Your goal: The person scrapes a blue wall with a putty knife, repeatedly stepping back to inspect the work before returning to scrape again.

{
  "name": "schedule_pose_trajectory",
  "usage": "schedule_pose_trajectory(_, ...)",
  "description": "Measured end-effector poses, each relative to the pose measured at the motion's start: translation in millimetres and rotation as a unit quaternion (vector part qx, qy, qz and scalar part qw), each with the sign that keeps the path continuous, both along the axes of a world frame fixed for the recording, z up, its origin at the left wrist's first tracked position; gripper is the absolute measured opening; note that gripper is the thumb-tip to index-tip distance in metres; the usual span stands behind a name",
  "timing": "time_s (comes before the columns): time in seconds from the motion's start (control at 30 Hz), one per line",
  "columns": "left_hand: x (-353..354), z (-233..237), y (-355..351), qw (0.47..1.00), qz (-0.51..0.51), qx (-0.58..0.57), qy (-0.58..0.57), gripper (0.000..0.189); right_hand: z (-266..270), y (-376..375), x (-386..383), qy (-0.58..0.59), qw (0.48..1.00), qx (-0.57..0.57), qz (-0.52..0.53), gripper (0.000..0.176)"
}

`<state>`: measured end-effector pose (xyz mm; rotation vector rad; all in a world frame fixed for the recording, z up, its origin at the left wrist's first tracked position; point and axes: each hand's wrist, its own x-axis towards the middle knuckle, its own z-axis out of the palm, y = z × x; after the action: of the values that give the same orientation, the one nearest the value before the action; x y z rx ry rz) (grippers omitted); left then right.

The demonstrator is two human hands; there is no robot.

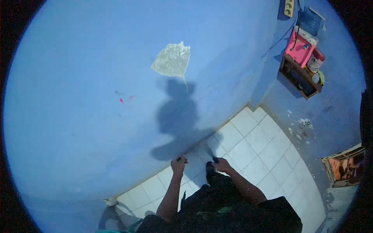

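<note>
My right hand (222, 165) is closed round the dark handle of what looks like a putty knife (210, 150). Its greyish blade points up and left, over the floor near the foot of the wall. To the left, my left hand (178, 165) is closed, with something small and dark showing at its fingers that I cannot make out. Both hands are held low before my body, close to the blue wall (97, 58). Higher on that wall, a bare grey patch (173, 60) shows with ragged paint edges and a thin crack running down from it.
White floor tiles (248, 155) meet the wall along a slanting edge. On the right-hand wall hangs a wooden shelf (301, 77) carrying a pink plastic item (301, 48) and containers. A power strip (288, 7) is above it. Lower right is a wood-framed object (345, 167).
</note>
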<state>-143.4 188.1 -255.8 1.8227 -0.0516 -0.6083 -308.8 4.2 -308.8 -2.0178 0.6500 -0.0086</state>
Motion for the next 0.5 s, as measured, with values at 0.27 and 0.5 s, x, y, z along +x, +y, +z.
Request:
schedule_pose_trajectory(0.27, -182.2, -177.8, 152.8, 0.828, -0.421, 0.364, -0.066, 0.05, -159.9, -9.0, -315.2, 0.363, 0.925, -0.094, 0.059, 0.026)
schedule_pose_trajectory(0.5, -162.5, -106.0, 152.2, 0.826, -0.438, 0.243, 0.26, 0.058, -143.2, 10.4, -408.9, 0.439, 0.895, 0.037, -0.073, 0.019)
